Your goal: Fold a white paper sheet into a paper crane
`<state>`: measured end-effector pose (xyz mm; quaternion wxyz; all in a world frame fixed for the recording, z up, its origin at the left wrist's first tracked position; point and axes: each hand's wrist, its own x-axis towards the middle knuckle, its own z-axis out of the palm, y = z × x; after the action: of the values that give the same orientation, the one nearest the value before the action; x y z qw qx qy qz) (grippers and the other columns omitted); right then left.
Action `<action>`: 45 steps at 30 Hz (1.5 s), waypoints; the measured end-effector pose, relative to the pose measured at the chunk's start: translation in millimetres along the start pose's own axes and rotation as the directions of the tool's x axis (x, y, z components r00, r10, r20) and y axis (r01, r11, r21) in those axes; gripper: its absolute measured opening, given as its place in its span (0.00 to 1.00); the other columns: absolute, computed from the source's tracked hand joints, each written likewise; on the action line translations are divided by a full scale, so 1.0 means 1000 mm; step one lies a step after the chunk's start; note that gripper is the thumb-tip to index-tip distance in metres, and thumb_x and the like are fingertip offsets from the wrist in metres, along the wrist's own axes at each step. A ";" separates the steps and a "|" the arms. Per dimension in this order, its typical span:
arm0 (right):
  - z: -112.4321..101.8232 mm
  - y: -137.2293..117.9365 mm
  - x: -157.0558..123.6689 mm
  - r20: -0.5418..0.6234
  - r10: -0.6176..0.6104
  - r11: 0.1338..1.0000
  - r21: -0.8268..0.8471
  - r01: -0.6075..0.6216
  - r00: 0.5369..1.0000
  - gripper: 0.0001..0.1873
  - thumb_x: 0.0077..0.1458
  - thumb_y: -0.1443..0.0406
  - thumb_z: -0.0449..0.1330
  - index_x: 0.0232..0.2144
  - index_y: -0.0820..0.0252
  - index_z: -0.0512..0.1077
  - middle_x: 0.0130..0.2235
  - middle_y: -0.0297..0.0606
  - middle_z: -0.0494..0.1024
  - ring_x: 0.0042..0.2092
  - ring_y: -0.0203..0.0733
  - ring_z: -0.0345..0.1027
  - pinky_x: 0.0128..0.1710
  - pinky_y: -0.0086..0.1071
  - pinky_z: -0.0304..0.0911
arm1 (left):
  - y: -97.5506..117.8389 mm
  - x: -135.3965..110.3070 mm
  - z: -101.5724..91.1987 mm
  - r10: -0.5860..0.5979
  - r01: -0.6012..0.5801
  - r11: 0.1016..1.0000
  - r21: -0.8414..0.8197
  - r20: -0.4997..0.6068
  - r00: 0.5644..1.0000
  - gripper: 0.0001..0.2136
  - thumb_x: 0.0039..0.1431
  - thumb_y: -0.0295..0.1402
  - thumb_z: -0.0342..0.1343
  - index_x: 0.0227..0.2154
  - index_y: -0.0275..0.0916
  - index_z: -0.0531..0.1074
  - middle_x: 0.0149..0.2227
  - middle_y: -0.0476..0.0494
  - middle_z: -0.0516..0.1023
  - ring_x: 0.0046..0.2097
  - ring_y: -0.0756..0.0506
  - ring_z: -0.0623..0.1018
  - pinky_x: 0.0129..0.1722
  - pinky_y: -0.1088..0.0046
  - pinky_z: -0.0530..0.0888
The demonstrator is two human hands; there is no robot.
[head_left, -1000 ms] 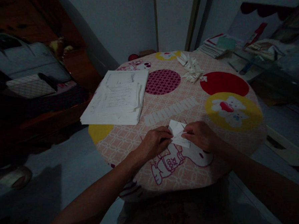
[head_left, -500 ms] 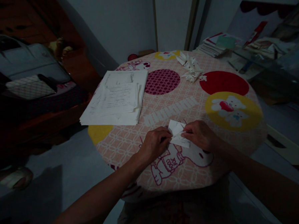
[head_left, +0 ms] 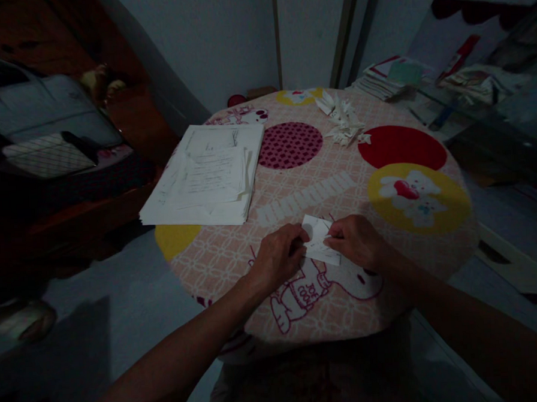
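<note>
Dim room, patterned round tabletop. Folded white paper lies toward near side. Right hand pinches its right part; left hand half-curled at left edge, grip unclear. Probably best: keep paper flat, press folds evenly. Paper stack leftward, crumpled-looking pile farther back; neither obstructs.

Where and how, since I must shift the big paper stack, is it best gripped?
Probably grip the paper stack at its near-left corner, from the left: that corner seems to overhang the table, leaving room beneath. Keep it level; smaller sheets lie on top.
</note>
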<state>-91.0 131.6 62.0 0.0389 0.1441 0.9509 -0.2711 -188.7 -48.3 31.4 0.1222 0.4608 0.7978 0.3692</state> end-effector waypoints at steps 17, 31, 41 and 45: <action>0.000 -0.003 0.003 0.002 0.089 0.996 -0.021 -0.089 0.996 0.06 0.48 0.68 0.62 0.22 0.63 0.76 0.23 0.37 0.76 0.26 0.36 0.67 0.25 0.28 0.53 | -0.017 0.005 -0.006 0.463 -0.497 0.857 0.135 0.217 0.859 0.13 0.62 0.24 0.49 0.45 0.39 0.76 0.43 0.40 0.76 0.44 0.46 0.76 0.42 0.70 0.75; 0.001 -0.003 0.004 -0.036 0.081 0.996 -0.031 -0.082 0.996 0.06 0.47 0.68 0.63 0.20 0.62 0.76 0.22 0.36 0.75 0.25 0.35 0.66 0.25 0.29 0.53 | -0.034 -0.024 -0.014 0.520 -0.528 0.837 0.141 0.092 0.849 0.11 0.65 0.25 0.50 0.47 0.36 0.74 0.48 0.38 0.76 0.51 0.45 0.76 0.51 0.66 0.77; 0.003 -0.001 0.003 -0.048 0.070 0.997 -0.013 -0.071 0.996 0.06 0.47 0.68 0.63 0.20 0.63 0.75 0.22 0.37 0.76 0.25 0.36 0.67 0.25 0.29 0.53 | -0.024 -0.017 -0.028 0.373 -0.375 0.927 -0.027 -0.056 0.926 0.12 0.62 0.23 0.50 0.45 0.37 0.74 0.46 0.39 0.77 0.49 0.46 0.77 0.47 0.65 0.77; 0.001 -0.004 0.003 -0.032 0.092 0.996 -0.013 -0.093 0.995 0.06 0.47 0.68 0.63 0.20 0.63 0.75 0.22 0.36 0.75 0.25 0.35 0.66 0.24 0.28 0.53 | -0.022 -0.012 -0.016 0.463 -0.463 0.886 -0.021 0.044 0.885 0.18 0.62 0.24 0.50 0.54 0.39 0.69 0.52 0.38 0.75 0.54 0.43 0.73 0.51 0.59 0.74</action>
<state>-95.1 128.6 62.7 0.0374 0.1918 0.9456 -0.2599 -205.1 -72.3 26.0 0.0518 0.6457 0.6601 0.3804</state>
